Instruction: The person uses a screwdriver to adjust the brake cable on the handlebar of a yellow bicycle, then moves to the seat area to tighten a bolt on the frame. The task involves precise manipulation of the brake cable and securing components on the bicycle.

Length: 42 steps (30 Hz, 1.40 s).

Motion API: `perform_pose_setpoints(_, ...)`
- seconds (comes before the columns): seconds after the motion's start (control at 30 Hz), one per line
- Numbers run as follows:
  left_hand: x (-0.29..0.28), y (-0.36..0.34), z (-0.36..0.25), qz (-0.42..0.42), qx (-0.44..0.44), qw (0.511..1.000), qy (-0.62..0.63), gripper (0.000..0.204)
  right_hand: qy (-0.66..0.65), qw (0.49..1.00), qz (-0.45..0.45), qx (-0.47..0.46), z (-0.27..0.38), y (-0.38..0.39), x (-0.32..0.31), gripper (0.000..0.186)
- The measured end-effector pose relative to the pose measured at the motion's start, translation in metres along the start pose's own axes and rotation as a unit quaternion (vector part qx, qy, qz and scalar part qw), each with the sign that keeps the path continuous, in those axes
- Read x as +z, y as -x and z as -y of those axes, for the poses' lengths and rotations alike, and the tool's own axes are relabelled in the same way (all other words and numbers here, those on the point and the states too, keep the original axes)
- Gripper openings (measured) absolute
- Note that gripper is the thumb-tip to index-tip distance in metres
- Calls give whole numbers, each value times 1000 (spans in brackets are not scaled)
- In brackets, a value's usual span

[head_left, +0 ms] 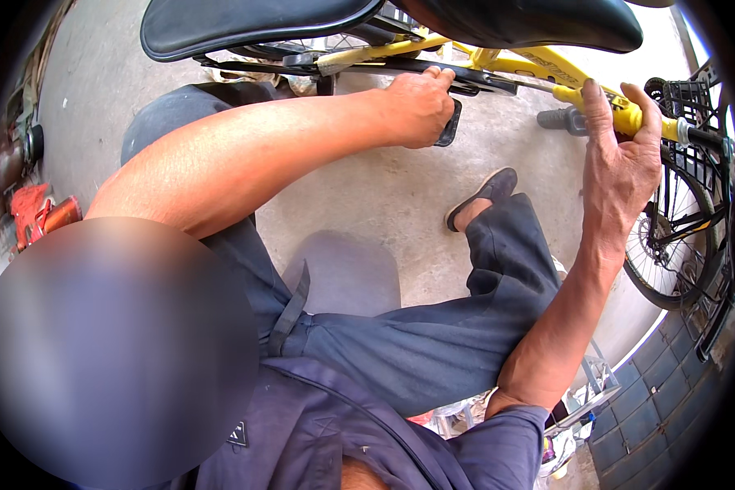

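Note:
A yellow bicycle stands across the far side in front of me, with a black saddle and a black padded rear seat. My left hand is curled beside the black chain guard, closed at the black pedal, whose edge shows past my knuckles. The exact hold is partly hidden. On the right, my right hand wraps the yellow front part of the frame, thumb on one side and a finger on the other; its remaining fingers are hidden. A dark handlebar grip lies just left of that thumb.
Another bicycle's spoked wheel and a black basket are at the right. Red objects and other clutter line the left wall. A grey stool is beneath me. A metal frame stands near dark tiles.

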<state>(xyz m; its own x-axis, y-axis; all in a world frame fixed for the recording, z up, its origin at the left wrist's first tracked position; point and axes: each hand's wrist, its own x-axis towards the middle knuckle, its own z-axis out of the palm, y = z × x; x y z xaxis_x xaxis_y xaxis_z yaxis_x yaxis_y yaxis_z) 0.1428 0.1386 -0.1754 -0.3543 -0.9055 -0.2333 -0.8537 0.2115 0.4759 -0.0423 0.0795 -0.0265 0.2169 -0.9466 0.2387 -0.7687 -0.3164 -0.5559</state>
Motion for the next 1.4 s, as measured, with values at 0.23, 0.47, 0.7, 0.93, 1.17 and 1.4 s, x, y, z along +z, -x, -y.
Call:
perform_pose_setpoints(0.23, -2, 0, 0, 21, -3, 1000, -2, 31, -46, 998, 4, -47, 6, -1, 11, 30)
perform_pose_setpoints(0.47, 0, 0, -1, -8, -7, 1000, -1, 27, -25, 998, 8, -57, 9, -3, 13, 27)
perform_pose_setpoints(0.7, -4, -1, -2, 28, -12, 1000, -4, 33, -63, 992, 51, -93, 9, -2, 13, 23)
perform_pose_setpoints(0.93, -3, 0, -1, 24, -11, 1000, -1, 33, -45, 986, 77, -141, 14, -2, 16, 26)
perform_pose_setpoints(1.17, -1, -1, 0, 15, -7, 1000, -1, 34, 107, 994, 9, 8, 17, -6, 0, 47)
perform_pose_setpoints(1.4, -1, -1, -1, 8, -5, 1000, 1, 30, 90, 995, 8, -37, 13, -5, 5, 36)
